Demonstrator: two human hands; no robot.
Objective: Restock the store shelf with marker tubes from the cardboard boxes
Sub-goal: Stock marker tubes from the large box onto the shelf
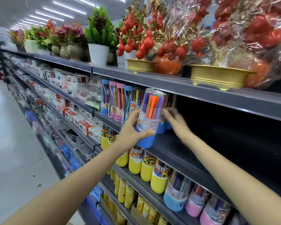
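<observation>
- The marker tube (148, 117), blue base down, long axis tilted slightly off upright, is held at the shelf (173, 153) lip, gripped round its lower half by the left hand (133, 129)
- The right hand (173, 119), blurred, fingers spread, reaches a tube behind; open shelf lies rightward
- Counted: one tube in hand; roughly five stand left

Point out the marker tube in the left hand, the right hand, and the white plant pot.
marker tube (150, 109), head view, clear wall over the markers
right hand (174, 121), head view, back of hand
white pot (98, 54), head view, front wall
</observation>
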